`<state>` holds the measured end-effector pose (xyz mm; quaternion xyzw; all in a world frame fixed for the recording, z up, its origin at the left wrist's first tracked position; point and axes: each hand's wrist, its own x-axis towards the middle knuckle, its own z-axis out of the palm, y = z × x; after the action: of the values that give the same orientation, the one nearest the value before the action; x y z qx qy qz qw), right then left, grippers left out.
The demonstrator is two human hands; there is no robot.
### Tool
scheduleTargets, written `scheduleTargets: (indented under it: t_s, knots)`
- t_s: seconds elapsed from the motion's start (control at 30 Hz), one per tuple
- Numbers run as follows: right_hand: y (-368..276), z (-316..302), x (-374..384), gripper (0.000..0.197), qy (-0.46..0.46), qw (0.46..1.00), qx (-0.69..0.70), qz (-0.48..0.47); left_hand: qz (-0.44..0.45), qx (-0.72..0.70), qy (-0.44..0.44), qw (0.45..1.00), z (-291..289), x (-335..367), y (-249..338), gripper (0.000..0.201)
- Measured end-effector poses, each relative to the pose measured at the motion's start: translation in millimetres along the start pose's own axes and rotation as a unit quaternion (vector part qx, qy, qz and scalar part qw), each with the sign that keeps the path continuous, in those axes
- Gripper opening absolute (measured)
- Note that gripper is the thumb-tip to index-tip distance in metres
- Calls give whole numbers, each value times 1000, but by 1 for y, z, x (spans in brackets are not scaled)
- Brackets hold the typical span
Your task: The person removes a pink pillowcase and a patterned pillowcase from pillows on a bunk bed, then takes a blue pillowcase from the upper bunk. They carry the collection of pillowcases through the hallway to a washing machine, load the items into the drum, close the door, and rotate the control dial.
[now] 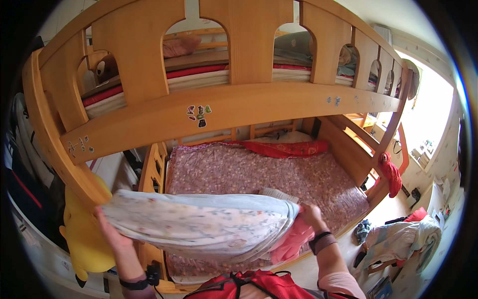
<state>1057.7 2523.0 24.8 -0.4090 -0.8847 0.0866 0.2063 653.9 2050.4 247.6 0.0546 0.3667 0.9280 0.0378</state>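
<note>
A white floral bedsheet (194, 222) with pale blue edges is stretched sideways in front of me, above the lower bunk. My left hand (113, 233) is closed on its left end, the fingers partly behind the cloth. At the right end, my right hand (311, 217) grips the bunched sheet, and a pink cloth (291, 243) hangs just below that hand. Whether the pink part belongs to the sheet I cannot tell. Under it lies the lower mattress (224, 172) with a purplish patterned cover. Some small pale fabric or paper (279, 194) shows behind the sheet's upper edge.
The wooden bunk bed's upper rail (239, 102) spans overhead. A red rolled cloth (289, 148) lies along the mattress's far side. A yellow plush toy (87, 229) stands at the left post. A chair heaped with clothes (398, 241) is at the right, and red fabric (391, 174) hangs from the bed.
</note>
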Motion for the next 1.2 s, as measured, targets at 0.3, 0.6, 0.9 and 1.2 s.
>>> scheduleTargets:
  t_s: [0.3,0.6,0.9,1.2]
  knots:
    - [60,-33,-26,26,61,959,-14,275,72,55,15,996,-217,159,111,47]
    - [144,26,-21,29,54,922,234,303,74,71,-88,991,-220,138,187,58]
    - [-162,46,80,25,-30,845,513,150,-189,8,-107,976,-87,35,-13,43]
    - [-349,-11,82,35,-82,904,381,-179,-166,126,-100,973,-85,-4,-67,31]
